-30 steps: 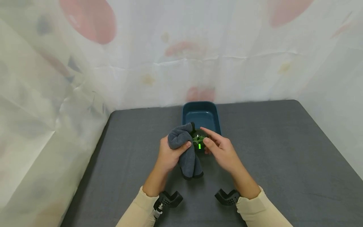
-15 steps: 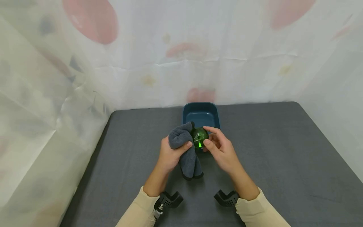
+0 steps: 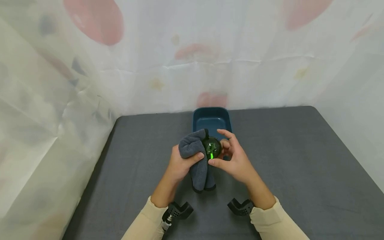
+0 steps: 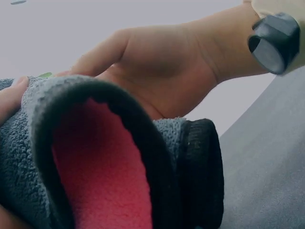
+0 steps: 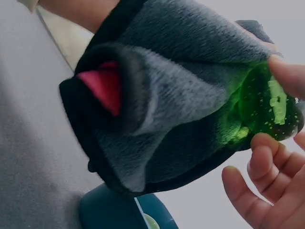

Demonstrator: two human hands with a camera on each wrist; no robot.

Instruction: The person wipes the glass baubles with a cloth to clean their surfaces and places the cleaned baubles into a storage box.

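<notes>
**Green ball held against grey cloth above the table**

Left hand [image 3: 180, 165] clamped on grey cloth [image 3: 196, 160], thumb pressing the fold. Right hand [image 3: 235, 160] curled around green ball [image 3: 211, 147], fingertips pinching it against the cloth. Blue tray [image 3: 212, 120] just behind, partly hidden. Bare grey table [image 3: 300, 160] either side; curtain [image 3: 60, 100] close along left edge.

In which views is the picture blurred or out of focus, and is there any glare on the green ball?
Head view: sharp, even light, a bright glint on the green ball. Left wrist view: the grey cloth fills the frame, close and soft. Right wrist view: ball glows, right hand fingertips blurred.
</notes>
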